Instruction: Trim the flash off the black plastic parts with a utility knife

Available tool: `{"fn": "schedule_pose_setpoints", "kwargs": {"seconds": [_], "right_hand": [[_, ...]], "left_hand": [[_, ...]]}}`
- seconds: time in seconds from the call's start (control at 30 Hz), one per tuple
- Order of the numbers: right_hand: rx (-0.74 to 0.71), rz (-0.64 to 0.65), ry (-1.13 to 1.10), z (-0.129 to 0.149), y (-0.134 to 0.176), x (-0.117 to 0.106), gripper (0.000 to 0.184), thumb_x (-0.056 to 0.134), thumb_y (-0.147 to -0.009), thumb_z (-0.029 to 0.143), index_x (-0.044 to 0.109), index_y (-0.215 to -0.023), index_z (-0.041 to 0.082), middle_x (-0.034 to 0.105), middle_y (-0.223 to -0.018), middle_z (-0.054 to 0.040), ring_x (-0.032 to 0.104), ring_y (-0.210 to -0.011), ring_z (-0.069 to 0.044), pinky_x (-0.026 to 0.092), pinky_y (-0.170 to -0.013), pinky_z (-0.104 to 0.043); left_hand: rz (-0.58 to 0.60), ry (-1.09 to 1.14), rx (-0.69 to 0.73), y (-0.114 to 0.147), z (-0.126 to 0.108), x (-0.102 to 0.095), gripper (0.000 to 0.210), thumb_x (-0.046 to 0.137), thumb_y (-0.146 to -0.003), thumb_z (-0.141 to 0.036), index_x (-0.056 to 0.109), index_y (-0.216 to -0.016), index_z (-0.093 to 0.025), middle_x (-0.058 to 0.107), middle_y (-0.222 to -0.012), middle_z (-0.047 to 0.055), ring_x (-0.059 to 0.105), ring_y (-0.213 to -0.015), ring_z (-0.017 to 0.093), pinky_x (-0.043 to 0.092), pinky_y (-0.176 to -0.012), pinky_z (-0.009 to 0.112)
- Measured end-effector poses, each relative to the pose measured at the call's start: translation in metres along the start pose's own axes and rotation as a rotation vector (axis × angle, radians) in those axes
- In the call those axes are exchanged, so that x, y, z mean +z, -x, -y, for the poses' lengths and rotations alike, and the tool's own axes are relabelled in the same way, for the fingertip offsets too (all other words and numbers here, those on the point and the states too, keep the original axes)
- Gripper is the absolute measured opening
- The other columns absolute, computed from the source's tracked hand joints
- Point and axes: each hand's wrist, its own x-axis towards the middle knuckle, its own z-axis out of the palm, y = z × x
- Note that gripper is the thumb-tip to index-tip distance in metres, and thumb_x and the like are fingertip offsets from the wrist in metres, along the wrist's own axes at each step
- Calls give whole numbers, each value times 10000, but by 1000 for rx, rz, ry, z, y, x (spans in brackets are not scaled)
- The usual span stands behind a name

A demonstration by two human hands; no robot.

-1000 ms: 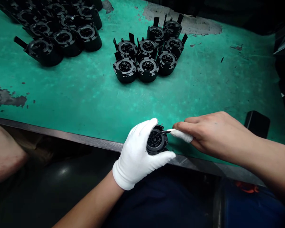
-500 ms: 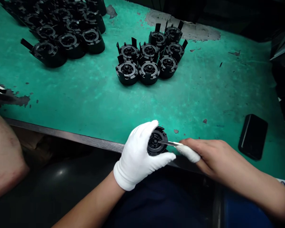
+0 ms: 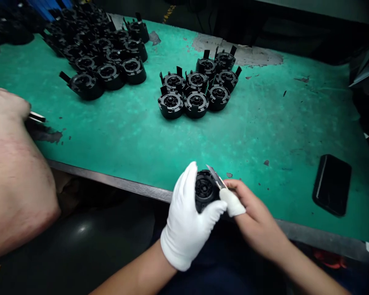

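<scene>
My left hand point(image 3: 186, 219), in a white glove, wraps round a round black plastic housing point(image 3: 204, 189) at the table's front edge. The housing's open face, with rings and a central hub, is turned up toward me. My right hand point(image 3: 244, 207) has a white cover on its thumb and is closed on a knife point(image 3: 217, 177) with a slim metal blade. The blade lies along the housing's upper right rim and points up and left. Whether it touches the rim I cannot tell. My right fingers are partly hidden behind the thumb.
Several matching black housings point(image 3: 196, 102) stand grouped on the green table point(image 3: 126, 135), with a larger group point(image 3: 107, 73) further left. A black phone-like object point(image 3: 332, 184) lies at right. Another person's arm point(image 3: 15, 172) reaches in from the left, near a white-edged strip point(image 3: 37, 117).
The knife has moved from the middle of the housing's face to its upper right rim, its blade turning upward. The other person's arm has come further over the table. The view has shifted slightly.
</scene>
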Motion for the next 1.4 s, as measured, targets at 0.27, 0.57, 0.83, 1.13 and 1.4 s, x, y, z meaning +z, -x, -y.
{"fn": "schedule_pose_setpoints", "kwargs": {"seconds": [0.27,0.57,0.83,1.13,1.4], "right_hand": [[-190,-112,178,-11,-13,-29,351,467,-997,225,587,-1325,261,727,-1179,-44,685,-1055,-195,531,-906,-318],[-211,89,747,-22,10,-51,430,425,-965,202,595,-1355,267,731,-1212,-88,726,-1007,-268,587,-847,-429],[-205,145,753,-17,9,-59,443,414,-953,201,591,-1353,270,724,-1242,-69,727,-1025,-279,600,-855,-463],[-160,164,567,-10,25,-49,436,411,-941,162,603,-1317,268,708,-1292,-27,716,-1088,-244,604,-896,-435],[-164,93,635,-19,32,-37,487,416,-913,136,566,-1364,242,720,-1257,-69,739,-1006,-272,621,-823,-440]], "left_hand": [[147,-58,-71,29,-15,-16,1002,680,-865,-430,43,-1594,-172,136,-1662,198,218,-1528,366,368,-1182,608],[205,45,83,-37,7,-12,996,807,-699,-622,348,-1471,-192,450,-1513,165,445,-1416,323,378,-1200,521],[175,47,147,-38,5,-10,765,799,-730,-587,460,-1324,-246,585,-1357,113,588,-1252,310,490,-1083,496],[149,82,113,-33,9,-7,754,840,-698,-561,491,-1289,-250,566,-1402,110,560,-1309,291,468,-1129,489],[86,87,117,-30,9,-1,743,853,-674,-573,515,-1245,-237,580,-1391,108,572,-1301,278,473,-1138,468]]}}
